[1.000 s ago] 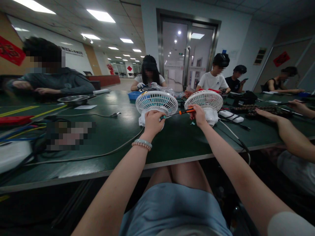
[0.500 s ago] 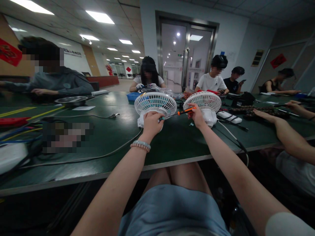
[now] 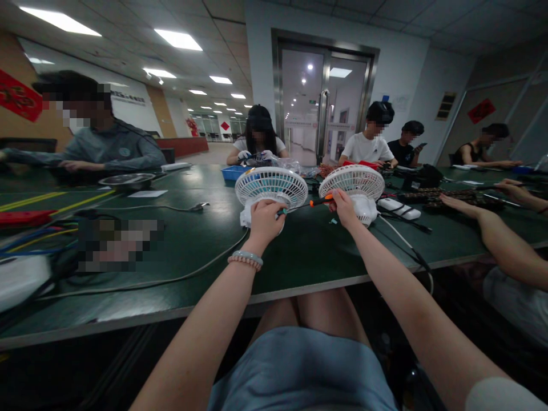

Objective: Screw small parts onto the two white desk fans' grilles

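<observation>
Two white fans stand on the worktop [image 3: 184, 240]: the left fan [image 3: 271, 187] and the right fan [image 3: 351, 182]. One orange-handled screwdriver [image 3: 322, 200] lies between them. Two hands reach in, the left hand [image 3: 264, 220] and the right hand [image 3: 343, 206]. One beaded bracelet [image 3: 245, 260] circles the left wrist. One blue tray [image 3: 233, 170] and one metal bowl [image 3: 127, 181] sit farther back. Six other people sit around the worktop.

We see two white grille fans [image 3: 271, 186] [image 3: 351, 181] upright mid-desk, side by side, an orange-handled screwdriver [image 3: 320, 201] level between them
</observation>
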`<state>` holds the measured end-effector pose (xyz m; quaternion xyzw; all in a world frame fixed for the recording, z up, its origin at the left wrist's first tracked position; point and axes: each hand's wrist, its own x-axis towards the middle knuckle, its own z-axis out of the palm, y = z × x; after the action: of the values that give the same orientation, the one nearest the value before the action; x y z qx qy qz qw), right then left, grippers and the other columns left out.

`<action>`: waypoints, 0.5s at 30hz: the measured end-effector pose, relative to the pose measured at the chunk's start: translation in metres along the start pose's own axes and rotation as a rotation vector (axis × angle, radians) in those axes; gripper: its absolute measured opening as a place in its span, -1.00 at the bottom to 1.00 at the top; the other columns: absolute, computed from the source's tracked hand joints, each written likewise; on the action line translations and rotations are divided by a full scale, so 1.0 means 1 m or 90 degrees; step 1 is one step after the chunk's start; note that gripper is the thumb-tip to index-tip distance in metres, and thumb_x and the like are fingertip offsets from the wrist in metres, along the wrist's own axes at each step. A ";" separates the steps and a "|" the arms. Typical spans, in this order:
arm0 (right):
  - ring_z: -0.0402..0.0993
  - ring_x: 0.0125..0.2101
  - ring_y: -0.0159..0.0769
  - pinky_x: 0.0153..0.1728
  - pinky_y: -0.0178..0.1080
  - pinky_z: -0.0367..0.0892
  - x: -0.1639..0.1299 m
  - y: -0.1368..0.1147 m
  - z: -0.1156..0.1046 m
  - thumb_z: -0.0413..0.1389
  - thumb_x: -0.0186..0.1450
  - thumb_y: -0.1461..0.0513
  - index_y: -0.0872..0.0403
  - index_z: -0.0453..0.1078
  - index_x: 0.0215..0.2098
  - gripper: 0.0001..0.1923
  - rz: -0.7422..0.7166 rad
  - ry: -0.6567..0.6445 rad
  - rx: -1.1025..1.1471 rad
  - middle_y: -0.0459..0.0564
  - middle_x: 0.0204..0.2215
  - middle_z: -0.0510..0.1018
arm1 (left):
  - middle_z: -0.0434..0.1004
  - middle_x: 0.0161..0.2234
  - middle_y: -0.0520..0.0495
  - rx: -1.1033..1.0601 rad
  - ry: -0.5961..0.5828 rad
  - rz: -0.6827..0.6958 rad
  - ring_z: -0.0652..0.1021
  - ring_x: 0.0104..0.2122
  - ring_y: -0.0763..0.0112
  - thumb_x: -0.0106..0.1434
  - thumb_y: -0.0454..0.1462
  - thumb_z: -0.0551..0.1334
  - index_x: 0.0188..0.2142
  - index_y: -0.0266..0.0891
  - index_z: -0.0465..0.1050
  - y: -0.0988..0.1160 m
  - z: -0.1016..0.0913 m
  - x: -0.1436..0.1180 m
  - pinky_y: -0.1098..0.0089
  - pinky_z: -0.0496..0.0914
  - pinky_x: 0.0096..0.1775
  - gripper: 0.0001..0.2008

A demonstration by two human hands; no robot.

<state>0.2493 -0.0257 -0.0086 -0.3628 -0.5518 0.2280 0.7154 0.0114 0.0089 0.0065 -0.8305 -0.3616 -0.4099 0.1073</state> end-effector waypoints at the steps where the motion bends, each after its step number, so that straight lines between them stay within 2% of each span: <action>1: 0.07 -0.72 -0.48 -0.65 -0.36 0.07 0.000 0.000 0.000 -0.03 0.20 -0.02 0.06 0.31 -0.40 -0.68 0.002 -0.008 0.011 -0.23 -0.73 0.18 | 0.50 -0.28 -0.03 0.000 0.001 -0.001 0.39 -0.13 0.25 0.08 -0.28 0.17 -0.24 -0.10 0.47 0.000 0.000 0.000 0.17 0.13 -0.02 -0.77; 8: 0.15 -0.72 -0.45 -0.62 -0.32 0.14 0.000 -0.002 -0.002 -0.11 0.19 0.09 0.11 0.36 -0.36 -0.69 0.055 -0.045 0.167 -0.18 -0.72 0.29 | 0.50 -0.28 -0.03 0.008 -0.001 -0.002 0.39 -0.13 0.26 0.07 -0.27 0.19 -0.24 -0.09 0.46 -0.002 0.003 0.000 0.17 0.13 -0.02 -0.77; 12: 0.10 -0.77 -0.46 -0.63 -0.31 0.16 0.000 -0.001 -0.002 -0.04 0.19 0.04 0.10 0.34 -0.45 -0.70 0.097 -0.013 0.161 -0.23 -0.82 0.19 | 0.50 -0.28 -0.03 0.008 -0.010 -0.007 0.39 -0.13 0.25 0.07 -0.28 0.17 -0.24 -0.09 0.47 -0.001 0.001 0.000 0.16 0.13 -0.02 -0.77; 15: 0.16 -0.75 -0.46 -0.66 -0.33 0.15 0.002 0.001 -0.003 0.04 0.14 0.00 0.09 0.30 -0.52 -0.68 0.108 0.034 0.139 -0.20 -0.78 0.26 | 0.49 -0.28 -0.04 0.008 -0.014 -0.010 0.39 -0.13 0.25 0.08 -0.29 0.16 -0.23 -0.10 0.47 0.002 -0.002 0.000 0.17 0.14 -0.02 -0.76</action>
<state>0.2528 -0.0246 -0.0088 -0.3343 -0.4721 0.3367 0.7430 0.0117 0.0065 0.0080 -0.8313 -0.3720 -0.3992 0.1055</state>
